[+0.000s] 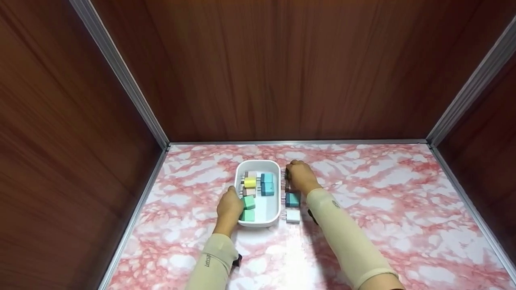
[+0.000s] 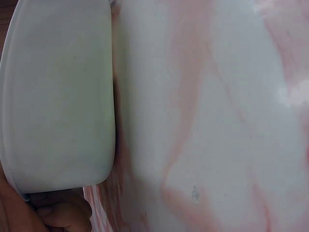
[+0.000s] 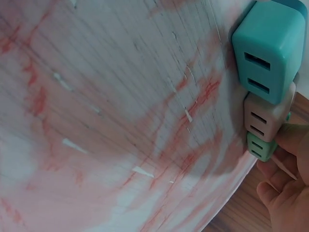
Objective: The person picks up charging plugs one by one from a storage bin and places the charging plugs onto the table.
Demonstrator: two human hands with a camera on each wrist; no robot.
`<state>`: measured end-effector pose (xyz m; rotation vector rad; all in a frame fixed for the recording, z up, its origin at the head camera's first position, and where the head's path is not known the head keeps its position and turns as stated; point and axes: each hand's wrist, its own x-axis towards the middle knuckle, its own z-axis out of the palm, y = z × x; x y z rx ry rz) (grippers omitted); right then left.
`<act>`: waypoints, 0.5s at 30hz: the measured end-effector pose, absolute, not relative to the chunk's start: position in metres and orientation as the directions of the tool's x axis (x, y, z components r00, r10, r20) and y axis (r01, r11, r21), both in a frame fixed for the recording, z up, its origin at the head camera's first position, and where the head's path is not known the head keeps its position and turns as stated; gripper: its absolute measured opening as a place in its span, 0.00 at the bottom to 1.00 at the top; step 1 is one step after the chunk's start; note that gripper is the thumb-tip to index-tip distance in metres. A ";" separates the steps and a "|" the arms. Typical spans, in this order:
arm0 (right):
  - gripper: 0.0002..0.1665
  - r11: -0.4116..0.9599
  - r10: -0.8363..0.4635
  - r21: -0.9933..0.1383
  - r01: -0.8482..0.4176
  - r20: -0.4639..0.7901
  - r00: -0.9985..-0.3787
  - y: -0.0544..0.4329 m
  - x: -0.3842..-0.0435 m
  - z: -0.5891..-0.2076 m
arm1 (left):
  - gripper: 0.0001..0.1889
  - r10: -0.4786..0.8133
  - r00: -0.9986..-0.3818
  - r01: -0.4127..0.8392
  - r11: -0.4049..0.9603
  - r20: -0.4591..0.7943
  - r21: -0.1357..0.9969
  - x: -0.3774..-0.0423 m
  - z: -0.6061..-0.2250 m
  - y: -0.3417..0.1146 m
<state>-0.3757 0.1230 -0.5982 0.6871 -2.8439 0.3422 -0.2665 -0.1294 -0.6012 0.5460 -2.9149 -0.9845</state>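
Left grip [image 1: 229, 207] holds white tub [image 1: 267, 210] by its edge | right grip [image 1: 301, 176] pinches mint-green USB charger [image 3: 261, 147] at far end of row beside tub | apparently lining-up; next move calls for sparing neighbouring pink charger [image 3: 267, 114]

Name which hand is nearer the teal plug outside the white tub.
Right: the right hand is just beyond the teal plug; the left hand is across the white tub.

White bin [image 1: 267, 210], pink-marbled tabletop [image 1: 395, 193]
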 end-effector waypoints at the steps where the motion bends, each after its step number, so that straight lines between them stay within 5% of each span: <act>1: 0.12 0.866 -0.424 -0.177 -0.468 0.238 -0.874 0.123 -0.376 -0.598 | 0.21 -0.332 -0.938 -0.322 0.740 -0.096 0.590 -0.267 -0.601 -0.129; 15: 0.17 0.856 -0.406 -0.246 -0.455 0.225 -0.886 0.119 -0.376 -0.596 | 0.18 -0.327 -0.942 -0.307 0.745 -0.076 0.593 -0.263 -0.598 -0.130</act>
